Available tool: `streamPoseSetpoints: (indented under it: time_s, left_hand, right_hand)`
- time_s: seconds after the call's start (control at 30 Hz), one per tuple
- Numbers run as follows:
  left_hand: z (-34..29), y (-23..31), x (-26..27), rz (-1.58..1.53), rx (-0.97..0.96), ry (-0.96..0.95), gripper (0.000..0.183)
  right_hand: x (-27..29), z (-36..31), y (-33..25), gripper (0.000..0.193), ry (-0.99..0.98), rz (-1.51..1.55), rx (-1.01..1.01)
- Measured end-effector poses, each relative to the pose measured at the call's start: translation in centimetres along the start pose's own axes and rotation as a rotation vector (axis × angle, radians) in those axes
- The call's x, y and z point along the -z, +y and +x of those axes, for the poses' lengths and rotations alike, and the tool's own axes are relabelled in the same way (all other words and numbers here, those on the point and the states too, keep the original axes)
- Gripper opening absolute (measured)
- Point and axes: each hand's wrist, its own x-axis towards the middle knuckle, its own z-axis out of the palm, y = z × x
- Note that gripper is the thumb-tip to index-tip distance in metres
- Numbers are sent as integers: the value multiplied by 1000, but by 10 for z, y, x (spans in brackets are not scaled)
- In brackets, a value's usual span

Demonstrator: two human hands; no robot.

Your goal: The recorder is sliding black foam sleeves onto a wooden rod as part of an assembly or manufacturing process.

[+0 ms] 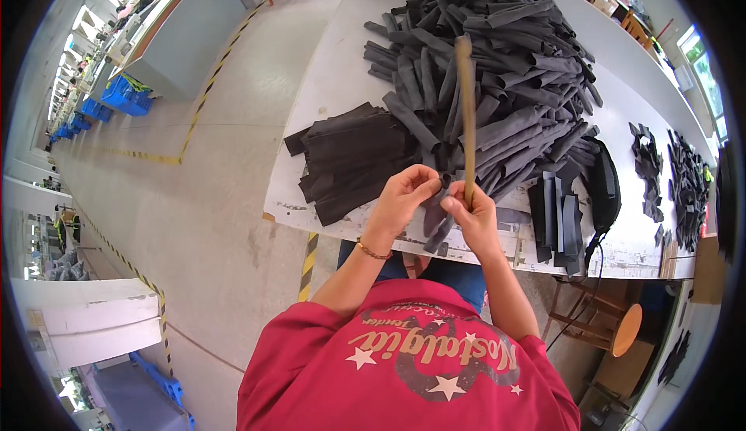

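My left hand (406, 196) is closed, thumb and fingers pinching the open end of a dark grey fabric tube (435, 219). The rest of that tube hangs down toward the table's front edge. Close beside it, my right hand (475, 215) is wrapped round the lower part of a flat, light-brown wooden stick (468, 112), which points up and away from me. My right thumb lies near the tube's mouth; whether it touches the cloth I cannot tell. Straight ahead rises a big heap of similar grey fabric tubes (497, 81). Left of my hands lies a stack of flat black fabric strips (353, 159).
The white worktable (326, 66) has a worn front edge. On the right are folded black pieces (556, 217), a black cushion-like object (604, 186) with a cord, and more dark scraps (688, 190). A wooden stool (625, 330) stands below. Blue crates (127, 95) sit far left.
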Motion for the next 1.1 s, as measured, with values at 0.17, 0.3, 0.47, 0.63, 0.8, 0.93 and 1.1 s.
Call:
streamPoseSetpoints:
  time_s: [0.17,0.3,0.47,0.63,0.8,0.93,1.1]
  left_hand:
    - [4,-6,11,-208,-56,230,24]
    - [-2,-3,28,63,-165,380,22]
    - [-17,-4,76,915,-411,550,5]
    - [-24,-10,80,1291,-484,298,22]
    - [-4,-21,90,1420,-469,270,21]
    - [-1,-18,103,1438,-393,162,16]
    - [-7,8,92,1202,-275,139,13]
  right_hand:
    - [-5,7,7,14,57,-110,-65]
    - [15,47,-18,12,272,-254,179]
    - [60,123,-70,33,633,-652,493]
    - [75,88,-32,29,446,-582,397]
    - [76,20,-9,22,128,-690,180]
    - [90,-8,-7,19,-48,-873,69]
    - [106,-23,-19,20,-215,-937,63]
